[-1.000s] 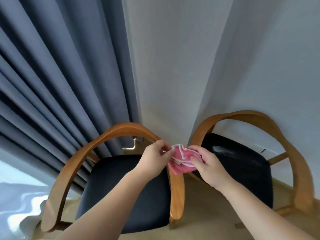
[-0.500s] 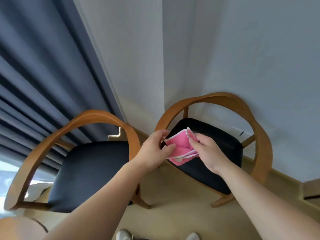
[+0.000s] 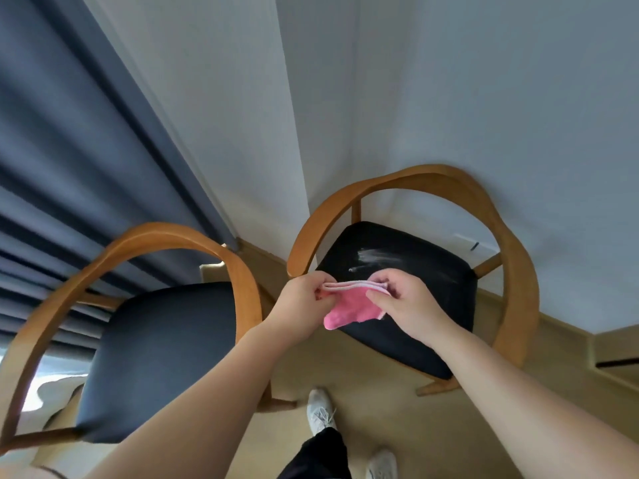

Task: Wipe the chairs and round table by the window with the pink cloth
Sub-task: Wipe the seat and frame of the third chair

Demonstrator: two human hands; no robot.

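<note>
I hold the pink cloth [image 3: 352,305] folded between both hands, above the front left corner of the right chair. My left hand [image 3: 302,304] pinches its left end and my right hand [image 3: 403,302] pinches its right end. The right chair [image 3: 408,281] has a black seat with pale streaks on it and a curved wooden back rail. The left chair [image 3: 155,354] has the same black seat and wooden rail and stands by the curtain. The round table is not in view.
Grey-blue curtains [image 3: 79,167] hang at the left and white walls meet in a corner behind the chairs. The floor [image 3: 363,375] is light wood. My feet in white shoes [image 3: 320,411] stand between the chairs. A low wooden ledge [image 3: 615,357] sits at the right.
The view has swung right and down, bringing the right chair to the centre. My hands have folded the cloth flatter and pulled its top edge straight between them.
</note>
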